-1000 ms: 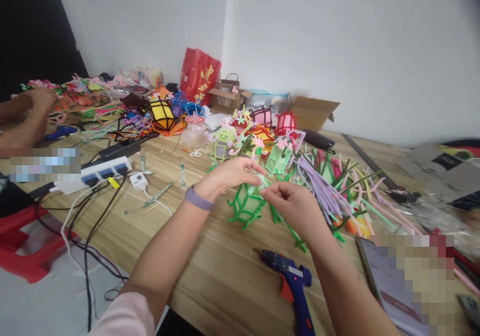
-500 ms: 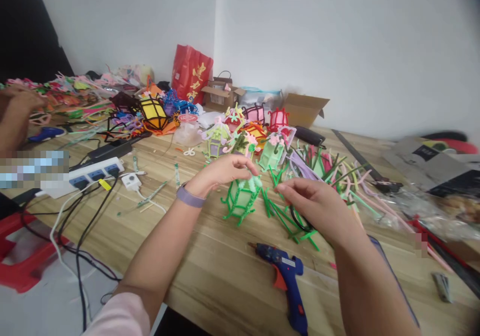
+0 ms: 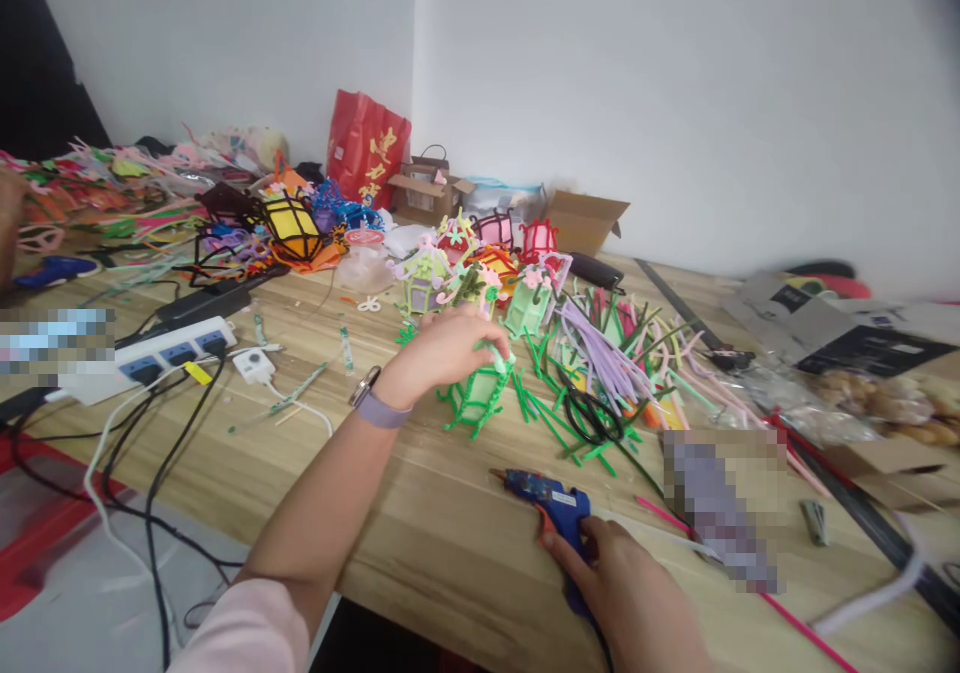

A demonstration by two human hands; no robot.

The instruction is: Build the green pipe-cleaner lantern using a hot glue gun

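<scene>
A small green lantern point(image 3: 477, 400) made of pipe cleaners stands on the wooden table. My left hand point(image 3: 463, 345) is closed over its top, fingers pinching the pale green piece there; the fingertips are partly hidden. My right hand point(image 3: 626, 578) wraps round the handle of a blue hot glue gun point(image 3: 553, 499), which lies on the table with its nozzle toward the left. Black-handled scissors point(image 3: 594, 419) rest among cut green pipe cleaners point(image 3: 546, 415), just right of the lantern.
Several finished lanterns point(image 3: 529, 303) and a bundle of purple pipe cleaners point(image 3: 606, 358) lie behind. A power strip point(image 3: 150, 358) with cables sits at left. A red bag point(image 3: 367, 153) and open cardboard boxes point(image 3: 585, 221) stand by the wall. Another person's arm point(image 3: 9, 223) shows at far left.
My right hand has left the scissors beside the green pipe cleaners and come down onto the glue gun's handle. The left hand stays on the lantern's top. The view has shifted slightly right.
</scene>
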